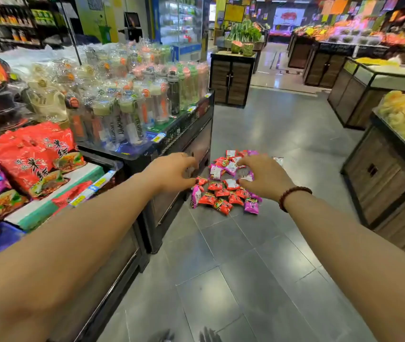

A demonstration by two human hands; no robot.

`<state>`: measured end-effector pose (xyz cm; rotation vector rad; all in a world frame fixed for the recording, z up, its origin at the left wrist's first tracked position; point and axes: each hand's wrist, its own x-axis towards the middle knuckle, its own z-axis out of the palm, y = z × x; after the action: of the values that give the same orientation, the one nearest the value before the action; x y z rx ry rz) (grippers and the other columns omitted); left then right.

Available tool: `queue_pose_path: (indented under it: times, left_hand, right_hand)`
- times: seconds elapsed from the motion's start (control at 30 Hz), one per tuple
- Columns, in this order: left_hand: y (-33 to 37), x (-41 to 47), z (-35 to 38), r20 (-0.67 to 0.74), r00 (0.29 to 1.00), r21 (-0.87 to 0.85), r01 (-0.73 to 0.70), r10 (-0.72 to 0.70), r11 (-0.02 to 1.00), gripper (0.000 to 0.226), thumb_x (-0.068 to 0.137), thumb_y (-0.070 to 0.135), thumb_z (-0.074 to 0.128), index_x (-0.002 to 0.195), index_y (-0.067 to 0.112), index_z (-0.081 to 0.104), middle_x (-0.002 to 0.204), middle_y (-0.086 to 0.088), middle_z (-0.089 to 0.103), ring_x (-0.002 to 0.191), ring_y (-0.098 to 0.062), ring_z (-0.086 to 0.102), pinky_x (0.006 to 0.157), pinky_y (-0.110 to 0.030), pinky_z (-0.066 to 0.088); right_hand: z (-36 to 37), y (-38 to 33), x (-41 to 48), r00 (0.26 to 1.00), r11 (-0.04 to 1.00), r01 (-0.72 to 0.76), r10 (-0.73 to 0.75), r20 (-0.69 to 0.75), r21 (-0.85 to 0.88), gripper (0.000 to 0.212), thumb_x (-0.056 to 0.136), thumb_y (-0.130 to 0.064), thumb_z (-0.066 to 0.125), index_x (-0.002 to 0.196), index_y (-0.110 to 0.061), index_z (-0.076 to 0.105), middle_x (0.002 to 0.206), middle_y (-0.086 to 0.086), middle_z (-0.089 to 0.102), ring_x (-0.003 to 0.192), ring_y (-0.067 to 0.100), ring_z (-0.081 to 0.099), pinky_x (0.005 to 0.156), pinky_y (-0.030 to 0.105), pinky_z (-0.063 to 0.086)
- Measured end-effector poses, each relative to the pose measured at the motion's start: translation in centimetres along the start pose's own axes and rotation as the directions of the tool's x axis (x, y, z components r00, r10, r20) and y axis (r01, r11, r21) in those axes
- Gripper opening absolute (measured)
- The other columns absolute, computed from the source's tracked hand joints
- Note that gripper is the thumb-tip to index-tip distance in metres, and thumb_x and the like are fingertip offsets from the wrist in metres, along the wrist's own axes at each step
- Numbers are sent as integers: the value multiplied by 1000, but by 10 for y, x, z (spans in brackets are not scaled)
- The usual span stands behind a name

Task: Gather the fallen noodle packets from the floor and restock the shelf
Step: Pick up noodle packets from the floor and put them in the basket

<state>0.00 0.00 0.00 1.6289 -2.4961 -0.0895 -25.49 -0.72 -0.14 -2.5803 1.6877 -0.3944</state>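
Red and purple noodle packets [222, 206] lie heaped on floor [245, 280]; your left hand [171, 172] and right hand [266, 178] hover, fingers loosely curled, holding nothing.

Bare forearms, no sleeves; dark red beaded bracelet [292, 197] on right wrist.

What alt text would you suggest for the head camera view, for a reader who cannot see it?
A person's left hand and right hand reach out, empty, toward a pile of red and purple noodle packets on the grey tiled floor of a shop aisle. On the left, a shelf holds larger noodle bags beside wrapped drink bottles.
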Motion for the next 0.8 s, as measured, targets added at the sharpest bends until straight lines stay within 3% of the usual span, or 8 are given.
queue_pose_path:
  times: [0.2,0.33,0.5,0.6,0.8]
  left_hand:
    - [-51,61,34,60,998,-54,10,-6,998,39,92,43,59,124,21,56,115,-4,58,108,-23,55,89,-38,48]
    - [-95,112,51,110,994,-93,18,-8,996,44,90,43,59,129,21,55,119,-6,59,112,-24,56,94,-42,48]
    - [-137,170,73,121,993,-150,38,-19,988,42,90,37,61,125,15,58,119,-8,59,111,-25,57,95,-39,46]
    - [-153,201,92,129,990,-188,76,-52,979,40,90,32,63,122,9,60,116,-13,61,110,-29,57,92,-37,46]
    - [-164,284,137,174,983,-224,90,-51,970,34,88,31,64,116,13,61,111,-9,62,109,-27,56,92,-38,45]
  right_hand:
    - [43,17,59,996,997,-83,83,17,0,36,82,-29,61,117,-19,60,115,4,64,107,26,56,86,39,49]
    - [67,27,112,990,992,-118,114,83,38,40,78,-40,55,117,-30,57,118,-2,61,110,23,55,87,41,49]
    - [93,49,159,977,971,-206,198,80,119,40,83,-33,60,122,-23,57,121,5,61,113,27,54,90,46,49]
    - [107,69,179,960,964,-251,238,144,82,45,81,-35,59,125,-26,55,121,6,61,114,29,54,90,47,49]
    - [136,147,228,934,945,-321,304,185,68,45,84,-31,62,127,-20,56,127,4,59,120,27,50,95,43,45]
